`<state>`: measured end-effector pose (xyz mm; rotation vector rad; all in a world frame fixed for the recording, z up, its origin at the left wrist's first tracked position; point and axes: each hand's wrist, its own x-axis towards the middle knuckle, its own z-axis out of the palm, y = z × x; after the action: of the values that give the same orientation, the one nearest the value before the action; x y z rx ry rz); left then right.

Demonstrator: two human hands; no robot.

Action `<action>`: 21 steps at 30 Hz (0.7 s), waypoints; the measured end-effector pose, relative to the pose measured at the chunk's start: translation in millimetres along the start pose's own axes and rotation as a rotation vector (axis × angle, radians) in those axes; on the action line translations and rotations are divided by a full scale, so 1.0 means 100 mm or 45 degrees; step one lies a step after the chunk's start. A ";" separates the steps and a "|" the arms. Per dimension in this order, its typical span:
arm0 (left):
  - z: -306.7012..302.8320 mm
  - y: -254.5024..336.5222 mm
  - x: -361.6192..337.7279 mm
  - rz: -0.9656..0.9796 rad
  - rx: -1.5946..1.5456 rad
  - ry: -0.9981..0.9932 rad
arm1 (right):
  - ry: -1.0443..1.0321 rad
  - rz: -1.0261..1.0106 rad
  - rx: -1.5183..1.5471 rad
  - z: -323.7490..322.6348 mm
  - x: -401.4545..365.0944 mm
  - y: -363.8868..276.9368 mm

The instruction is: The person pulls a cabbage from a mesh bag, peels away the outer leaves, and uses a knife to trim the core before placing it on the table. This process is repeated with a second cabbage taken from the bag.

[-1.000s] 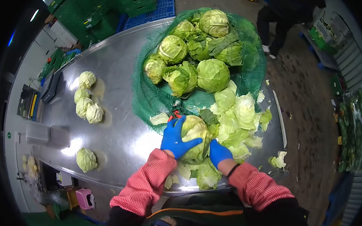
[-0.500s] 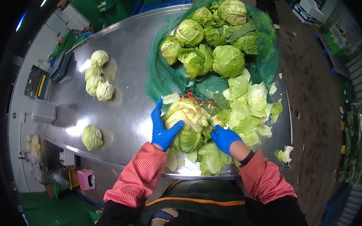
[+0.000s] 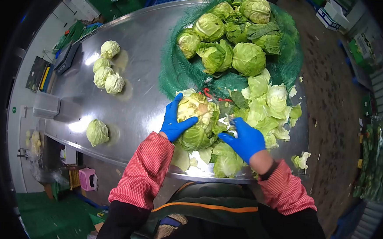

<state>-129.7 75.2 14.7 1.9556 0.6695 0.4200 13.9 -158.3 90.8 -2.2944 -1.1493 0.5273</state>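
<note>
On the steel table, a cabbage sits with its pale, ragged cut end facing up. My left hand, in a blue glove, grips its left side with the thumb across the front. Just right of the cabbage, my gloved right hand is closed around a small knife, mostly hidden by the fingers and blurred. Loose outer leaves are heaped beyond that hand, and another leaf lies at the table's front edge.
Several untrimmed cabbages rest on a green net sack at the back. Several smaller, pale trimmed heads stand on the left of the steel table. Further left are a clear plastic bin and a dark scale.
My right hand has drawn back slightly from the cabbage's right side and turned. My left hand stays on the cabbage. The whole view has shifted a little.
</note>
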 end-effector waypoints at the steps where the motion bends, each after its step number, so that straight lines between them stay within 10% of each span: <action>1: 0.01 0.04 0.01 0.060 0.082 -0.025 | 0.073 -0.065 -0.095 0.13 0.07 -0.05; 13: 0.24 0.42 -0.12 0.153 0.495 0.019 | 0.489 -0.191 -0.611 0.58 0.94 -0.07; 18: 0.19 0.44 -0.30 0.323 0.481 -0.031 | 0.275 -0.287 -0.474 0.72 1.35 0.17; 21: -0.02 0.07 -0.34 0.261 0.177 0.067 | 0.248 0.266 0.176 0.61 1.27 0.64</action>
<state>-155.9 52.7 21.1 2.1612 0.5452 0.5645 92.0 -70.6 -10.1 -2.2995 -0.7628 0.4332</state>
